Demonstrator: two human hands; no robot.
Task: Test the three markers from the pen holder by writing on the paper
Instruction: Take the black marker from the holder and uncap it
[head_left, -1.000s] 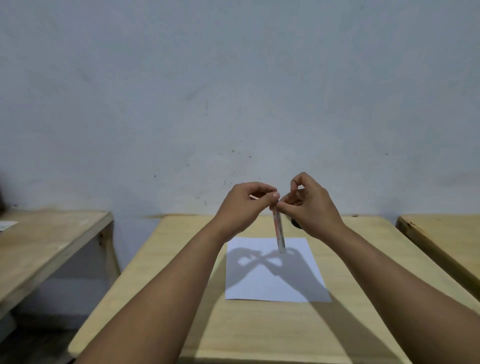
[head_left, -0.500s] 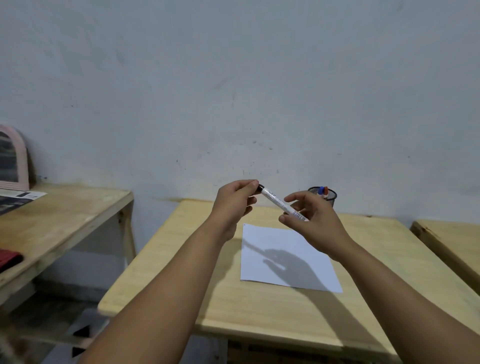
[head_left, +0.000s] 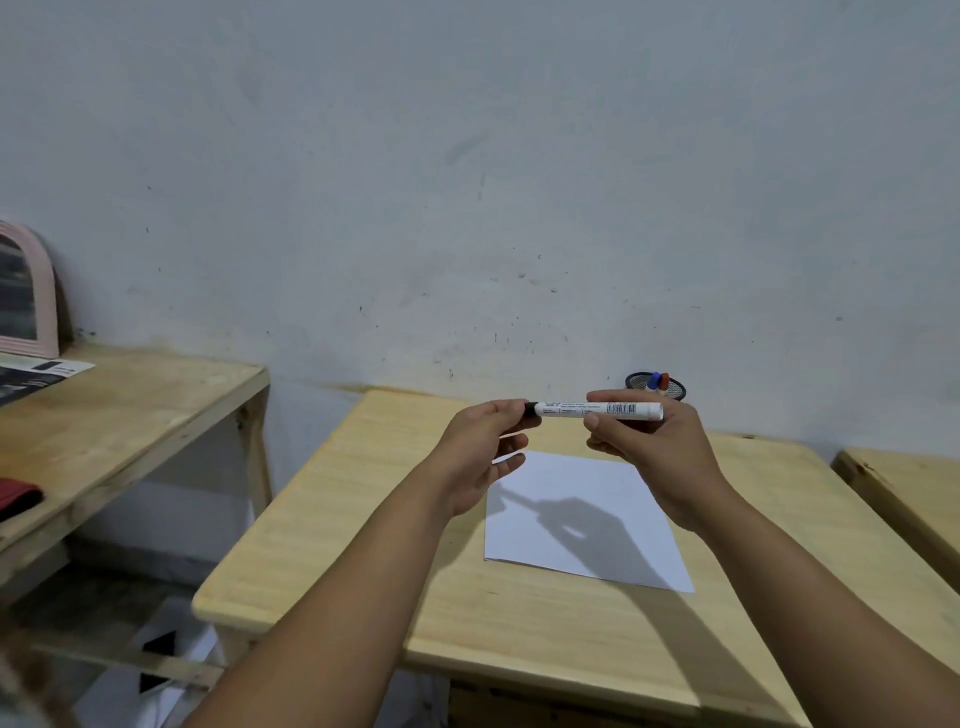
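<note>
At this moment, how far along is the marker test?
Early. One marker is out: right hand holds its barrel, left hand pinches its black cap, still on. The paper looks unmarked. Two markers wait in the holder.

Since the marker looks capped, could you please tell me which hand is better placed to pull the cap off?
Probably the left hand: its fingertips pinch the black cap, while the right hand grips the marker barrel, likely to steady it over the paper.

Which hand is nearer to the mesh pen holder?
Right. The right hand, gripping the white marker, is just in front of the pen holder; the left hand, pinching the marker's black cap, is farther left.
</note>
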